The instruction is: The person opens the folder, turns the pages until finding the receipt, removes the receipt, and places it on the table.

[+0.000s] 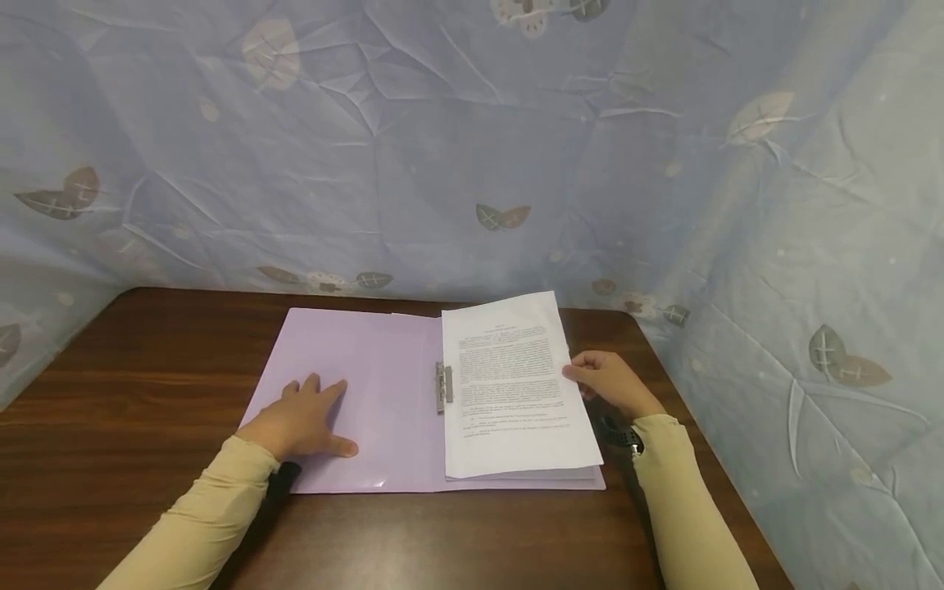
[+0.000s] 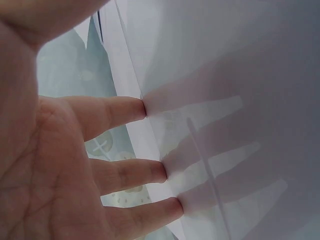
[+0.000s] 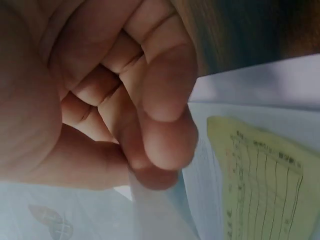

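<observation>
A light purple folder (image 1: 369, 393) lies opened flat on the table. My left hand (image 1: 298, 422) rests on its left cover with the fingers spread; in the left wrist view the fingertips (image 2: 172, 206) touch the glossy cover. Printed paper (image 1: 509, 451) lies over the right side, beside a metal clip (image 1: 441, 387) near the spine. My right hand (image 1: 608, 381) pinches the right edge of the paper between thumb and fingers. Under the raised paper, the right wrist view shows a yellow form (image 3: 265, 175) with printed lines, lying on white paper.
The dark brown wooden table (image 1: 147, 369) extends to both sides and in front of the folder. A pale blue cloth (image 1: 413, 164) with leaf prints hangs behind the table and along its right side. A black band (image 1: 623, 434) is on the right wrist.
</observation>
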`<action>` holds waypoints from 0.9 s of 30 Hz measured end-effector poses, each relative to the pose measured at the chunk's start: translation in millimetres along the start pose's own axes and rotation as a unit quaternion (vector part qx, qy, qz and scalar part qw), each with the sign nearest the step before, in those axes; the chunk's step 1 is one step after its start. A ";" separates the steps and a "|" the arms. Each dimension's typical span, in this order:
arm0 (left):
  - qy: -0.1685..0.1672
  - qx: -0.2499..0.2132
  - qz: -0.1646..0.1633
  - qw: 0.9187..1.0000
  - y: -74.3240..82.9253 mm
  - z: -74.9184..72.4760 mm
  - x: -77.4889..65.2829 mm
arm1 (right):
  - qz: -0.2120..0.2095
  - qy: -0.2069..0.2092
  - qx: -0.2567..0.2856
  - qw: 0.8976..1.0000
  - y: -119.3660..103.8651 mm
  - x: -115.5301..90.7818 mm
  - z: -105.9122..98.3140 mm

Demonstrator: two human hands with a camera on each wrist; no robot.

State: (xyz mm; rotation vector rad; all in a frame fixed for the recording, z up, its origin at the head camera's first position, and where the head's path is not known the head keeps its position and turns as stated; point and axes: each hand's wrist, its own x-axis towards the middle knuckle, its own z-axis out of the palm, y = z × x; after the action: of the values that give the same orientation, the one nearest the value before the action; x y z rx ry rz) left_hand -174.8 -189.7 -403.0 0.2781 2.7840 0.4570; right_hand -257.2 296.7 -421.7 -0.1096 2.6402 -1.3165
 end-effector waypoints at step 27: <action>0.010 0.004 0.019 1.000 -9.9 -6.6 3.2 | 0.033 -0.052 -0.020 0.998 3.1 -4.0 -0.3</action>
State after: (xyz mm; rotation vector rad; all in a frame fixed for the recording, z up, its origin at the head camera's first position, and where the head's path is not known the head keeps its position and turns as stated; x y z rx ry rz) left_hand -181.4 -199.9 -401.2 0.3317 2.8042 0.4598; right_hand -253.3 299.4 -423.5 -0.0926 2.5609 -1.2037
